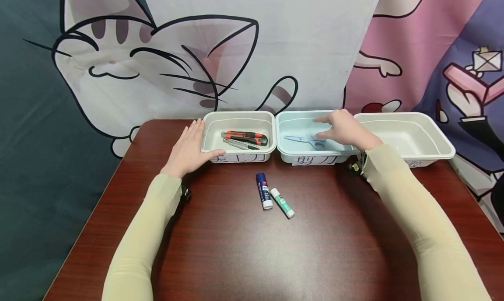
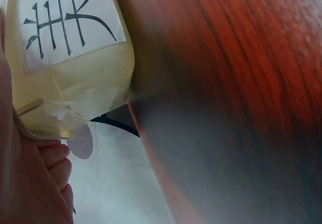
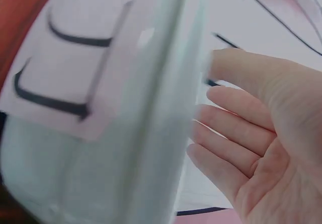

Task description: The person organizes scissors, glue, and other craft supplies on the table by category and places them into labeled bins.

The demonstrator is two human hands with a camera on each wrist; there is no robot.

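My left hand (image 1: 190,148) lies with straight fingers along the left rim of the left cream bin (image 1: 239,115), its thumb over the front corner. Several utility knives (image 1: 246,138) rest inside that bin. Over the right part of the light blue bin (image 1: 295,116) hangs my right hand (image 1: 341,128), thumb and fingers spread apart with nothing between them. Blue-handled scissors (image 1: 318,144) lie on the blue bin's floor, just left of that hand. In the right wrist view the blue bin's wall (image 3: 146,133) stands beside the relaxed fingers.
Two glue sticks, one dark blue (image 1: 264,190) and one green and white (image 1: 282,203), lie on the brown table (image 1: 236,257) in front of the bins. A second cream bin (image 1: 409,134) stands at the right. A cartoon-printed cloth (image 1: 307,43) hangs behind the bins.
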